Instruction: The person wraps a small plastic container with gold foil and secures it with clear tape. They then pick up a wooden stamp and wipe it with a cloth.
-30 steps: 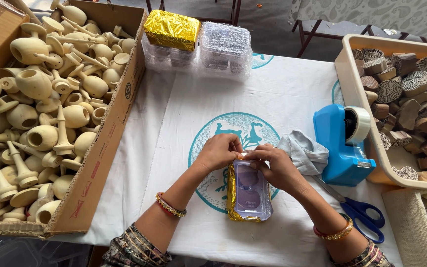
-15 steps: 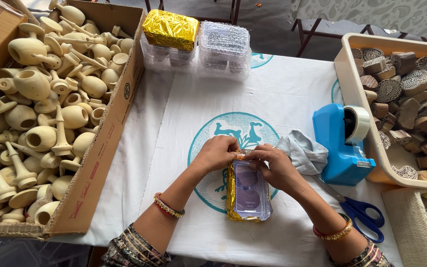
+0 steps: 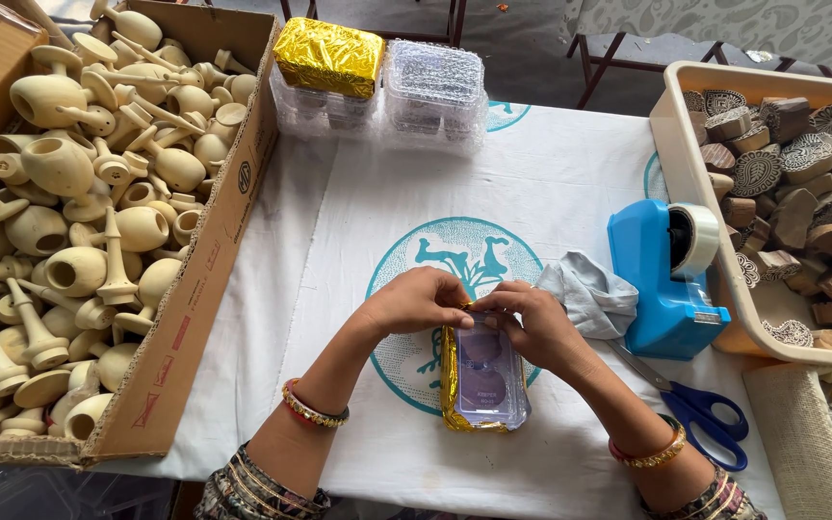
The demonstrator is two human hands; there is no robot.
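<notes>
White cloth-covered tabletop (image 3: 551,183) carries a clear plastic gold-foil-lined box (image 3: 482,380), its far end pinched by left hand (image 3: 414,300) and right hand (image 3: 530,323).

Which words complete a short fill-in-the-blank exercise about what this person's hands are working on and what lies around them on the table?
1. Both the left hand and the right hand press on the far end of a clear plastic box lined with ____ foil.
2. The tape dispenser is ____ in colour.
3. The scissors lie beside the person's ____ forearm.
4. The cardboard box holds pale ____ pieces.

Missing words: gold; blue; right; wooden
</notes>
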